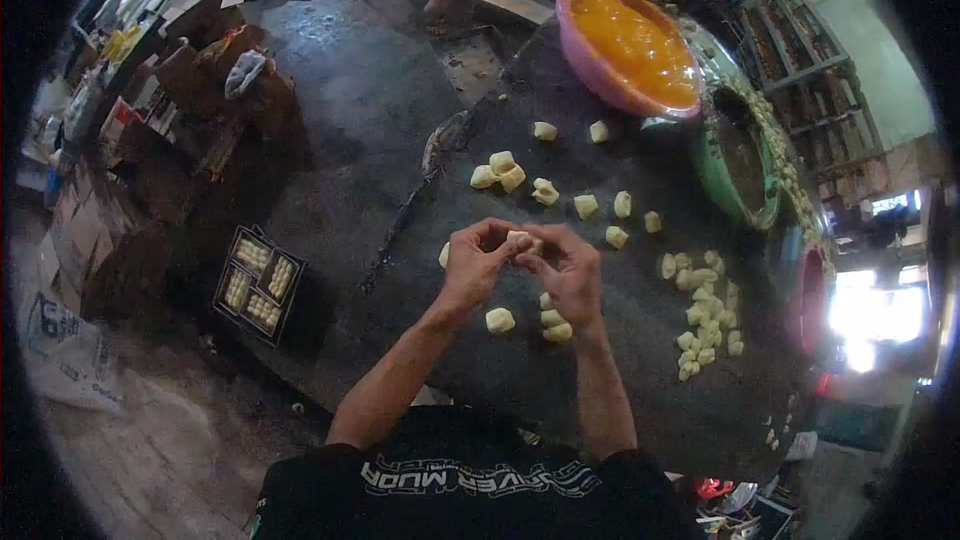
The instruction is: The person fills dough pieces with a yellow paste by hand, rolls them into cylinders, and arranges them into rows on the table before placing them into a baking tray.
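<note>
In front of my chest, over the dark table (420,260), my left hand (474,262) and my right hand (567,270) meet around a small pale piece of dough (519,237). Fingers and thumbs of both hands are closed on it, covering part of it. Close under the hands lie more dough pieces, among them one lump (500,320) between my forearms. Beyond my fingertips several loose dough pieces (585,206) are scattered, with a small cluster (504,172) farther off. To the right of my right hand is a heap of smaller dough pieces (705,315).
A pink basin (600,78) of orange-yellow liquid stands at the far right, near a green basin (722,165). At the left sits a black tray (273,328) of dough balls. Cardboard boxes (108,240) are stacked farther left. A rack (800,65) stands behind the basins.
</note>
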{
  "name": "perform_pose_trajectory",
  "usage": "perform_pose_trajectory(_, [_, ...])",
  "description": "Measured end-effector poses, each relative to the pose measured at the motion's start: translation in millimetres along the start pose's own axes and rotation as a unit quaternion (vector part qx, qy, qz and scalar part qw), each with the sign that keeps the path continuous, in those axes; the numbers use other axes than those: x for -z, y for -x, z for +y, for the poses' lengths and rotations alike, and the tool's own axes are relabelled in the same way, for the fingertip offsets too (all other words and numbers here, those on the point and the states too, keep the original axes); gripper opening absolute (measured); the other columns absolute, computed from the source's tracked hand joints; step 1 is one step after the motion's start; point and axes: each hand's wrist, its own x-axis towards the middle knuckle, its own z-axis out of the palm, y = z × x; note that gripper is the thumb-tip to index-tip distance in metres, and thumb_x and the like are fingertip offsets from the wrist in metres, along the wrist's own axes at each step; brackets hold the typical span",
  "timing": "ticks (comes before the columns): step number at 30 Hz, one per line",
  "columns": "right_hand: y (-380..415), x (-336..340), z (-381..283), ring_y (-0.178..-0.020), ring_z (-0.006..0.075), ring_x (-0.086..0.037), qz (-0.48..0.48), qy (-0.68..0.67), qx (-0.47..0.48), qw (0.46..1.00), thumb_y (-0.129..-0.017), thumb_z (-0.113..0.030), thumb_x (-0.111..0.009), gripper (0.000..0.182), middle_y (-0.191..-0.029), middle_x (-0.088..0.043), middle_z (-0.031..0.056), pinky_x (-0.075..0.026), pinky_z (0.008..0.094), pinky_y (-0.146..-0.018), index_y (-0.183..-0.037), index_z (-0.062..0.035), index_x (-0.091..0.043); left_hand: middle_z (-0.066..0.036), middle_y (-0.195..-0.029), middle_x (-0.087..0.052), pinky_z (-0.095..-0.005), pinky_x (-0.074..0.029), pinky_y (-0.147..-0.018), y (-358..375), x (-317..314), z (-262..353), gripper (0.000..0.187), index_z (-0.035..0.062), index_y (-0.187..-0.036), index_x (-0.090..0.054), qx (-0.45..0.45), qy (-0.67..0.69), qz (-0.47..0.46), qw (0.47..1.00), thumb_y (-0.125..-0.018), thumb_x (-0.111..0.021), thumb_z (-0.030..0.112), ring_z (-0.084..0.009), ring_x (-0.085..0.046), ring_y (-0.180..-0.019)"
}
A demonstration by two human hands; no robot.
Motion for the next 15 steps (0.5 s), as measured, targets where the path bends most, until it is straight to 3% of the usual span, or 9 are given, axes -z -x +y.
perform_pose_trajectory(3, [3, -2, 14, -0.09, 0.0179, -0.068, -0.004, 0.122, 0.024, 0.992, -0.084, -0.005, -0.071, 0.022, -0.096, -0.069, 0.0098, -0.056, 0.0283, -0.073, -0.105, 0.0005, -0.068, -0.004, -0.087, -0.068, -0.0247, -0.052, -0.07, 3, 11, 6, 0.013, 0.0027, -0.099, -0.067, 0.027, 0.053, -0.01, 0.998, -0.09, -0.068, 0.012, -0.008, -0.062, -0.079])
perform_pose_trajectory(6, [-4, 10, 8, -0.089, 0.0164, -0.067, -0.033, -0.029, -0.072, 0.996, -0.086, -0.008, -0.071, 0.02, -0.096, -0.069, 0.0092, -0.055, 0.0275, -0.071, -0.104, -0.0004, -0.068, -0.004, -0.087, -0.067, -0.0252, -0.051, -0.073, 1, 31, 16, 0.013, 0.0027, -0.097, -0.068, 0.068, 0.119, -0.093, 0.986, -0.089, -0.07, 0.013, -0.0076, -0.061, -0.081])
perform_pose_trajectory(8, [-20, 22, 9, -0.09, 0.016, -0.067, -0.049, -0.317, 0.049, 0.946, -0.087, -0.008, -0.071, 0.019, -0.097, -0.069, 0.0095, -0.055, 0.0282, -0.075, -0.105, -0.0015, -0.068, -0.004, -0.087, -0.067, -0.0258, -0.051, -0.074, -17, 41, 16, 0.012, 0.0033, -0.095, -0.068, -0.04, 0.236, -0.014, 0.971, -0.089, -0.07, 0.014, -0.0082, -0.06, -0.08])
perform_pose_trajectory(9, [-33, 25, -2, -0.091, 0.0163, -0.067, 0.045, -0.317, 0.055, 0.946, -0.087, -0.008, -0.07, 0.019, -0.098, -0.069, 0.0091, -0.055, 0.0287, -0.077, -0.104, -0.0011, -0.068, -0.004, -0.087, -0.067, -0.0258, -0.051, -0.074, -29, 49, 16, 0.012, 0.0033, -0.095, -0.068, -0.042, 0.235, -0.013, 0.971, -0.089, -0.07, 0.014, -0.0082, -0.06, -0.08])
perform_pose_trajectory(10, [-55, 28, -13, -0.092, 0.0165, -0.067, 0.138, -0.315, 0.062, 0.937, -0.088, -0.007, -0.069, 0.018, -0.1, -0.069, 0.0087, -0.055, 0.0292, -0.08, -0.104, -0.0007, -0.068, -0.003, -0.087, -0.066, -0.0268, -0.051, -0.073, -47, 57, 17, 0.011, 0.003, -0.096, -0.067, -0.109, 0.158, 0.051, 0.98, -0.091, -0.068, 0.012, -0.0093, -0.06, -0.079])
perform_pose_trajectory(11, [-80, 34, -13, -0.093, 0.0183, -0.067, 0.149, -0.141, 0.07, 0.976, -0.087, -0.007, -0.069, 0.018, -0.102, -0.069, 0.009, -0.055, 0.0301, -0.082, -0.104, -0.001, -0.068, -0.002, -0.087, -0.066, -0.0279, -0.051, -0.072, -59, 60, 20, 0.009, 0.0027, -0.096, -0.067, -0.176, 0.079, 0.116, 0.974, -0.092, -0.066, 0.011, -0.0104, -0.06, -0.077])
perform_pose_trajectory(12, [-104, 37, -9, -0.095, 0.0201, -0.067, 0.159, 0.037, 0.074, 0.984, -0.087, -0.007, -0.069, 0.018, -0.104, -0.069, 0.0093, -0.055, 0.031, -0.084, -0.104, -0.0012, -0.068, -0.004, -0.092, -0.067, -0.0315, -0.053, -0.074, -55, 42, 41, 0.011, 0.0005, -0.102, -0.065, -0.172, -0.153, 0.148, 0.962, -0.091, -0.062, 0.003, -0.0181, -0.062, -0.079])
perform_pose_trajectory(13, [-127, 33, 6, -0.095, 0.0236, -0.067, 0.144, 0.177, 0.143, 0.963, -0.087, -0.007, -0.068, 0.018, -0.105, -0.069, 0.0102, -0.054, 0.0328, -0.084, -0.104, -0.0019, -0.069, -0.004, -0.092, -0.067, -0.0315, -0.053, -0.074, -68, 39, 26, 0.011, 0.0005, -0.102, -0.065, -0.174, -0.156, 0.148, 0.961, -0.091, -0.062, 0.003, -0.0181, -0.062, -0.079])
perform_pose_trajectory(15, [-158, 30, 64, -0.096, 0.0272, -0.067, 0.126, 0.309, 0.208, 0.92, -0.087, -0.008, -0.067, 0.017, -0.106, -0.069, 0.0112, -0.054, 0.0346, -0.085, -0.103, -0.0026, -0.069, -0.011, -0.1, -0.068, -0.0371, -0.054, -0.078, -99, 43, -18, 0.02, -0.0013, -0.105, -0.063, -0.412, -0.518, 0.088, 0.744, -0.086, -0.058, -0.005, -0.0284, -0.065, -0.086])
